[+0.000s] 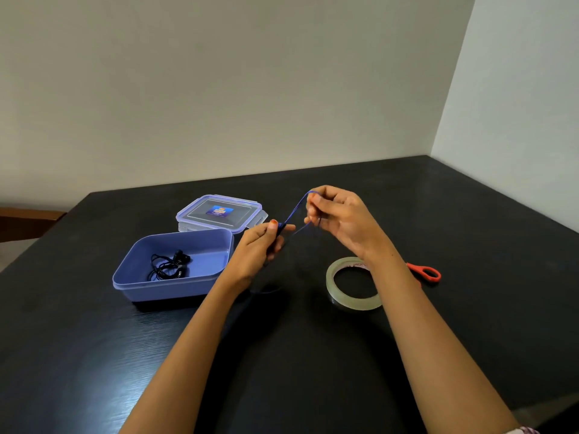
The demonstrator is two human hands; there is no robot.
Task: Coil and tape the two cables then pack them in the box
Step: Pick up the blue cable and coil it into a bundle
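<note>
A: How are the hands being used?

B: The left hand [257, 245] is being closed on a bunched part of the blue cable [294, 211], pinched between thumb and fingers. The right hand [336, 219] is being closed on a loop of it, raised above the table [407, 339]. A thin, cord-like strand is being stretched between the two hands, which are being held near each other but apart.

A: And relative to the box [175, 286]?

B: Both hands are being held just right of the box, a rounded rectangular tub of smooth lilac plastic. A thin black cable [169, 264] is lying coiled inside it. Behind the box, a clear lid [219, 213] with lilac clips is being shown with a blue label, its print too small to be read. Well right of the box, a glossy ring of clear tape [352, 285] is lying flat, with writing on its core that cannot be read. Beyond it, red scissors [426, 272] are partly hidden by the right forearm.
</note>
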